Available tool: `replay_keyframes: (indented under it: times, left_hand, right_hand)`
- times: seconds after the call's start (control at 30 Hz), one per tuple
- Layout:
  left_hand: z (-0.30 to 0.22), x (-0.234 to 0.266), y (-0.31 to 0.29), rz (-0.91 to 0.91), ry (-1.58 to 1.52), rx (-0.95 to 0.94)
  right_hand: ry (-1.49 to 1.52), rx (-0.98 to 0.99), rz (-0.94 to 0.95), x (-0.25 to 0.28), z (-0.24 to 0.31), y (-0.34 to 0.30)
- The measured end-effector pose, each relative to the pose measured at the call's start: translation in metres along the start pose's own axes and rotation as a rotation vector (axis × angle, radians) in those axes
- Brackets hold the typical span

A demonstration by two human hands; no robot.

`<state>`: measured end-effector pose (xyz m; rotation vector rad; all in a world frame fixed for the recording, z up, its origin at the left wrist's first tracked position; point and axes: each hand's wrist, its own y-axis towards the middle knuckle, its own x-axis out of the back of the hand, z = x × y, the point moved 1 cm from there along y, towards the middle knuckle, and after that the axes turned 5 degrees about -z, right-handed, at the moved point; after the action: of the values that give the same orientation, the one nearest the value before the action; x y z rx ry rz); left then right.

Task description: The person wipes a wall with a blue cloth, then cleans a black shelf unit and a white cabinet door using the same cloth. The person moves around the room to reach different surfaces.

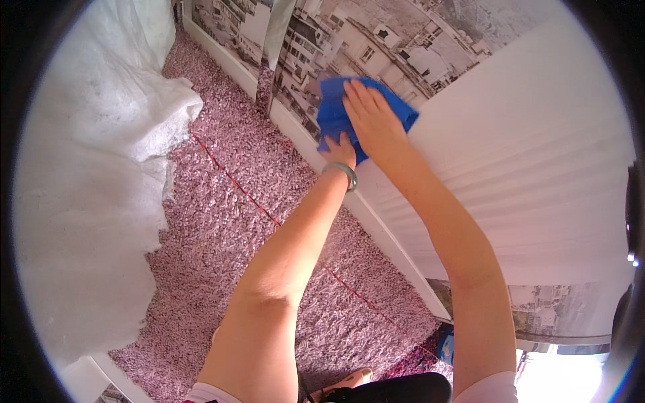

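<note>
A blue cloth point(330, 114) lies spread against an upright panel point(470, 154), over the border between its printed picture of buildings and its plain white part. My right hand point(373, 121) presses flat on the cloth, fingers stretched out toward its upper edge. Lower down, my left hand point(341, 150) rests at the cloth's bottom edge with its fingers apart. A grey-green bangle point(351, 176) circles my left wrist. Both arms reach forward, the left crossing above the carpet and the right alongside the panel.
Pinkish-purple shaggy carpet point(222, 262) covers the floor, with a thin red line point(247, 195) running across it. White drapery point(87, 201) hangs on the left. A white ledge point(396, 258) edges the panel's base. Near my foot point(361, 377) stands a small blue object point(445, 346).
</note>
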<state>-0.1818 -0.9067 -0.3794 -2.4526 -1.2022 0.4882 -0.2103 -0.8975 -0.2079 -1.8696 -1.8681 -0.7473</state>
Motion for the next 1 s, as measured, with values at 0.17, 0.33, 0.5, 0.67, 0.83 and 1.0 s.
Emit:
replay_keyframes:
  times: [0.17, 0.33, 0.5, 0.67, 0.83, 1.0]
  left_hand:
    - [0.017, 0.044, 0.063, 0.02, 0.156, -0.193]
    - [-0.053, 0.024, -0.03, -0.254, 0.752, -0.406]
    - [-0.119, 0.044, -0.064, -0.403, 0.306, -0.832]
    - [-0.103, 0.061, -0.053, -0.317, 0.252, -0.948]
    - [-0.059, 0.048, -0.055, -0.284, 0.562, -0.599]
    - [-0.023, 0.065, -0.014, 0.03, -0.098, 0.084]
  right_hand:
    - [0.039, 0.116, -0.029, 0.001, 0.043, 0.003]
    - [0.075, -0.026, -0.135, 0.008, -0.003, -0.024]
    - [0.044, -0.165, -0.405, 0.056, -0.055, -0.007]
    - [0.043, -0.129, -0.338, 0.054, -0.033, -0.006]
    - [0.054, 0.026, 0.0, 0.012, 0.011, -0.041]
    - [0.102, 0.151, 0.052, -0.015, 0.053, -0.025]
